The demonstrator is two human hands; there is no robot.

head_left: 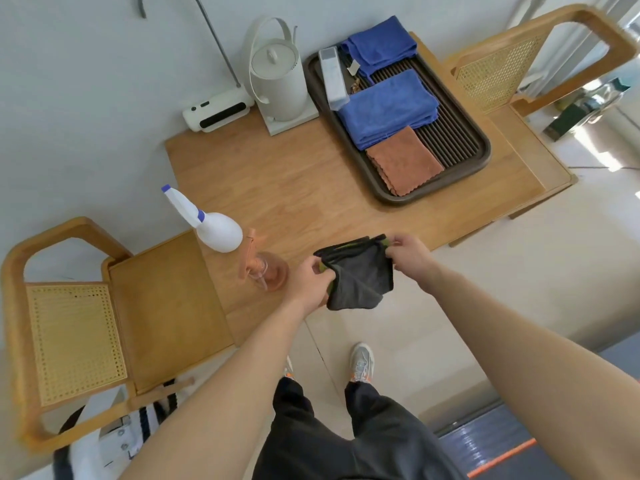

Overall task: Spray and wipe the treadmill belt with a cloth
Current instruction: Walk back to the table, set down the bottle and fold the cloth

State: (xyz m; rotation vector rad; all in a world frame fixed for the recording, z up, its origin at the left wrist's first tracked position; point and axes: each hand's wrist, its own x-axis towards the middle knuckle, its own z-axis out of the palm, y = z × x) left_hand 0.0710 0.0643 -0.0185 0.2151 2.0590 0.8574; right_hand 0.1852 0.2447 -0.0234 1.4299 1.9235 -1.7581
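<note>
Left hand (313, 278) and right hand (410, 256) pinch a limp, fleecy dark-grey cloth (360, 275). White plastic spray bottle (211, 223) at its 10 o'clock. Treadmill belt (464, 445) cut off at frame's 5 o'clock.

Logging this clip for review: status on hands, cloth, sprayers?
Left hand and right hand pinch dark grey cloth above table edge. White spray bottle, orange sprayer stand untouched at left. Nothing between hands and bottles.

We record a pale grey wall (86, 98) behind a light wooden table (277, 174). A left chair (76, 341) and a right chair (498, 74), both wooden with cane backs, stand at its ends. The floor (433, 306) is beige tile. Daylight (628, 26) enters at upper right.
</note>
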